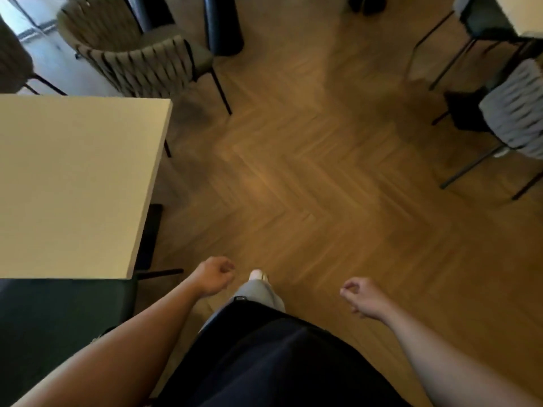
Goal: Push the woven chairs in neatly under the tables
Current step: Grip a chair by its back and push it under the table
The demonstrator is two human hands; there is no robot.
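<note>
Your left hand (214,277) and right hand (362,293) are loosely curled, holding nothing. The brown woven chair (141,58) stands ahead to your left, nearer your left hand.

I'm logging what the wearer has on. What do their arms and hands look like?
Both forearms are bare, with no sleeves visible. The left hand and right hand wear no gloves; no watch or rings are visible, though the image is blurry.
</note>
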